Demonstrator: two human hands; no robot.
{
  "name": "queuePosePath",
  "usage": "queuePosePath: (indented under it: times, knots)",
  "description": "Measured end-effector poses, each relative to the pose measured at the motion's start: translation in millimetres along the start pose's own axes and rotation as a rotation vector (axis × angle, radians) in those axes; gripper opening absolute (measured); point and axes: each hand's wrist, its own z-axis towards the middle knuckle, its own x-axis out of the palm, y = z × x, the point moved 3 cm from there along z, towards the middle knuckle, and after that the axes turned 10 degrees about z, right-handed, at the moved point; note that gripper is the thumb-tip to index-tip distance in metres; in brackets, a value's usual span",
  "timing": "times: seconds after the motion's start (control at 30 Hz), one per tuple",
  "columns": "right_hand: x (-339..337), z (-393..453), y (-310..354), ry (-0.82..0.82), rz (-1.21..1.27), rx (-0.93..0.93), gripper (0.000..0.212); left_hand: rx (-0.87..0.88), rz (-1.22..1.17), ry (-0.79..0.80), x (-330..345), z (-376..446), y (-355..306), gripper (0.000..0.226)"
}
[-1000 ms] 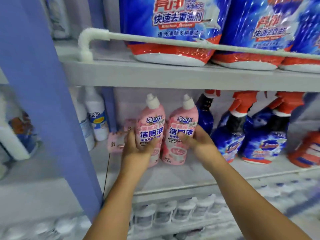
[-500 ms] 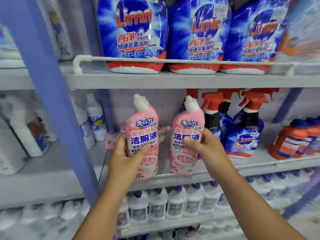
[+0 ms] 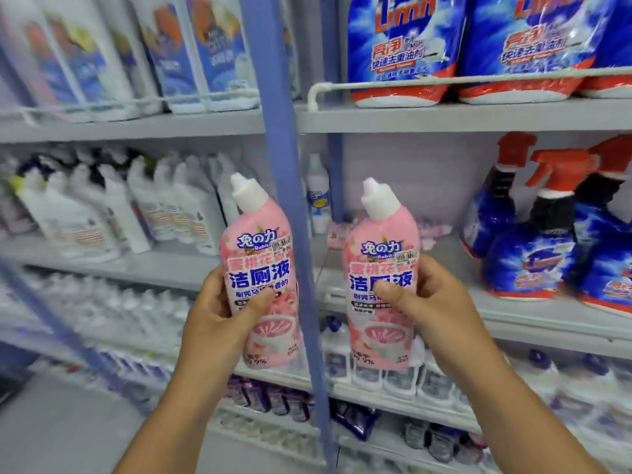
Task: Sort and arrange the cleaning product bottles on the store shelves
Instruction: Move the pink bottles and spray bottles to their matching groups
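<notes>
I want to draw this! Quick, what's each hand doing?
Left hand: holding the left pink plastic bottle with white cap.
Right hand: holding the right pink plastic bottle with white cap.

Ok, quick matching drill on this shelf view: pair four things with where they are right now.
Things
1. left hand
2. right hand
3. blue spray bottles with red triggers
4. blue Limn refill pouches

Places
A. top shelf, right of the blue upright post
B. grips the pink toilet-cleaner bottle in front of the post
C. middle shelf, far right
D. grips the pink toilet-cleaner bottle right of the post

Pairs: 1-B, 2-D, 3-C, 4-A
</notes>
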Motion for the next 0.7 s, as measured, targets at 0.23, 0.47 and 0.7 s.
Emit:
queuePosePath:
  times: [0.23,0.47,0.7]
  knots:
    - [93,20,-40,0.097,-0.005,0.087,0.033,0.002,0.025,-0.155,-79,29,14,0.038]
    - [189,73,-85,0.045,-0.008,0.047,0.031,0.017,0.034,-0.132,-149,119,61,0.041]
    - [251,168,-128,-0.234,-0.027,-0.095,0.026,-0.004,0.002,-0.044,-185,235,126,0.04]
